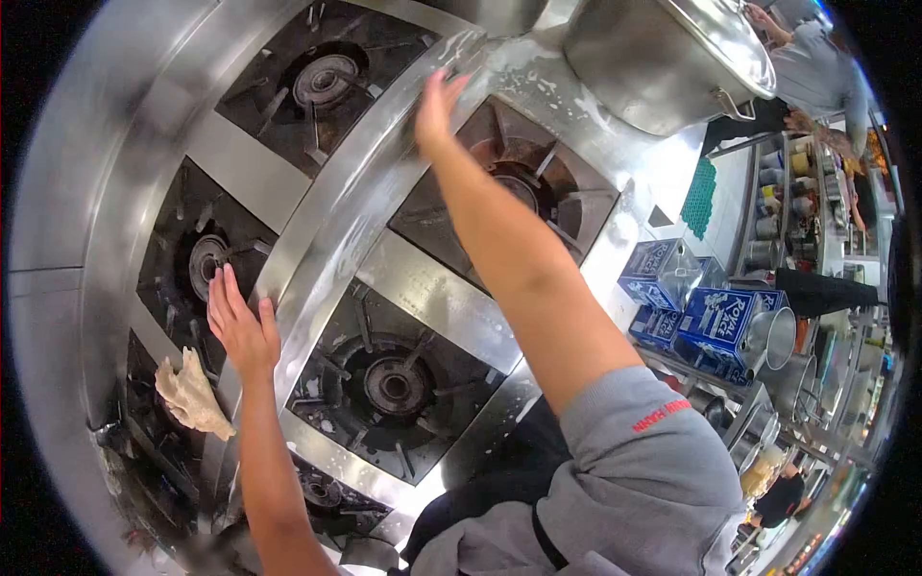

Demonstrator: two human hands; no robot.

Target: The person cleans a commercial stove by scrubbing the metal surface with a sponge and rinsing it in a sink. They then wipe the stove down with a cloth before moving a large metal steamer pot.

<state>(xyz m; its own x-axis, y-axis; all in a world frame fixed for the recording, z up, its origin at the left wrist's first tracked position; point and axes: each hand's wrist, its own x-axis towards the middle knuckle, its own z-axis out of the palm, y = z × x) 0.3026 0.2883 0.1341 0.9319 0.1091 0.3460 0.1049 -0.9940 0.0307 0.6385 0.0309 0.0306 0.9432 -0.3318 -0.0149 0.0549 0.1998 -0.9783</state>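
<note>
My left hand lies with fingers extended over the rear part of the stove, beside a burner, and holds nothing that I can see. A crumpled beige cloth rests just below and left of it, apart from the fingers. Farther up, my right hand is stretched over the wet steel ledge; it is slightly blurred, and its underside is hidden. White suds streak the ledge and the steel around the front burner.
A large steel pot stands at the top right. Blue and white tins stand at the right, near a green mat. Another person is at the upper right, and crowded shelves run along the right side.
</note>
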